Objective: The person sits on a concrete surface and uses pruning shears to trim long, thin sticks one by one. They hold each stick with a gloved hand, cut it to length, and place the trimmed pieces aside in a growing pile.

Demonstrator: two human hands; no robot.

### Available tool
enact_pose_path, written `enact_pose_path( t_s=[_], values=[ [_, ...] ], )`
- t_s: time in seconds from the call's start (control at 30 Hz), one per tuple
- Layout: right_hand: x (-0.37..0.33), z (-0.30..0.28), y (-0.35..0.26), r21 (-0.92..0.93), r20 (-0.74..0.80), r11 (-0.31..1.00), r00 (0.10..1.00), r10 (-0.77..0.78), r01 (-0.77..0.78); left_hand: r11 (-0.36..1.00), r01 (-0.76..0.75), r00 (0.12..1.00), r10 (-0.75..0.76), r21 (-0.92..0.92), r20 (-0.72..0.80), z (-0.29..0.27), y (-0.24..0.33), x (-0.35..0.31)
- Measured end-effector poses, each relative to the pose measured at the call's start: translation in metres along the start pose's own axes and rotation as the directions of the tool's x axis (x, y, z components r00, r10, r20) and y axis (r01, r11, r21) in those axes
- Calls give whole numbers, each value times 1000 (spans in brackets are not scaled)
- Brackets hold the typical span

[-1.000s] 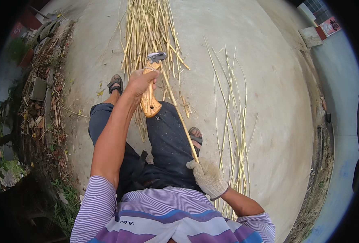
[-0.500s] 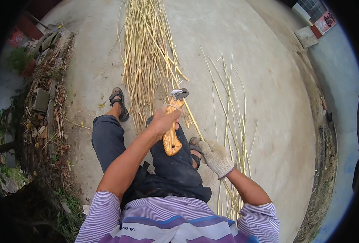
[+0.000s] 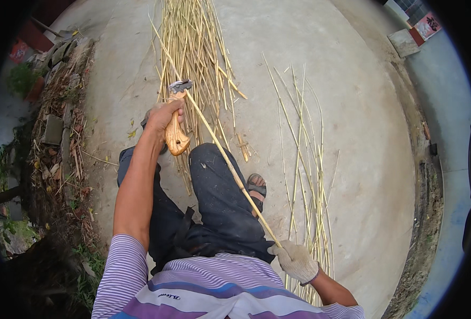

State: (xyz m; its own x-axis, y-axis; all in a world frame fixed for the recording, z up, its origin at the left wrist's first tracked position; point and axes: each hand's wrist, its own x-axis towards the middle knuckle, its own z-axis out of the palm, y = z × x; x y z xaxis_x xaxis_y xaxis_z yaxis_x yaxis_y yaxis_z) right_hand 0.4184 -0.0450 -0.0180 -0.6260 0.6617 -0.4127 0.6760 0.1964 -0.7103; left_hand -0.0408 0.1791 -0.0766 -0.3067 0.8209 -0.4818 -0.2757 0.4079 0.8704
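My bare left hand [image 3: 162, 116] is wrapped round a wooden-handled stripping tool [image 3: 177, 139], raised over the far bundle. Its dark metal head is at the top, and the handle has a hole near its lower end. A long thin yellowish cane [image 3: 226, 161] runs from beyond that head, past it, slanting down toward me across my thigh. Low on the right, my right hand [image 3: 296, 262], in a whitish knitted glove, is closed round the near part of this cane. Whether the cane goes through the tool's head or just beside it is hard to make out.
A big bundle of canes [image 3: 193, 50] lies on the concrete floor ahead. A looser pile of canes [image 3: 307, 159] lies to my right. Short cane pieces [image 3: 244, 149] lie by my sandalled foot [image 3: 256, 186]. Debris and rubble [image 3: 54, 130] line the left side; a wall [image 3: 453, 133] stands right.
My left hand and the tool have moved forward and left. My right hand has drawn back toward me, so a longer stretch of cane now shows between my hands.
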Motion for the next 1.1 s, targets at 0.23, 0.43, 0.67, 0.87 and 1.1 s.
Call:
enact_pose_path(
  t_s=[0.23,0.43,0.67,0.87,1.1],
  values=[
    [37,-40,-29,416,55,823,914,402,-387,996,7,981,-23,85,192,54,-28,-35],
    [167,-28,1,240,-202,962,963,180,-129,995,25,974,-46,96,222,99,-47,-98],
    [132,-17,-24,295,-99,951,988,121,-87,999,-7,992,12,-42,124,51,-40,-60],
    [-4,-8,12,-99,-26,995,999,-22,20,990,-27,1000,26,137,12,-9,20,-5],
    [29,-30,-23,349,60,862,927,371,-368,986,-72,971,35,149,237,78,-5,-55]
  ],
)
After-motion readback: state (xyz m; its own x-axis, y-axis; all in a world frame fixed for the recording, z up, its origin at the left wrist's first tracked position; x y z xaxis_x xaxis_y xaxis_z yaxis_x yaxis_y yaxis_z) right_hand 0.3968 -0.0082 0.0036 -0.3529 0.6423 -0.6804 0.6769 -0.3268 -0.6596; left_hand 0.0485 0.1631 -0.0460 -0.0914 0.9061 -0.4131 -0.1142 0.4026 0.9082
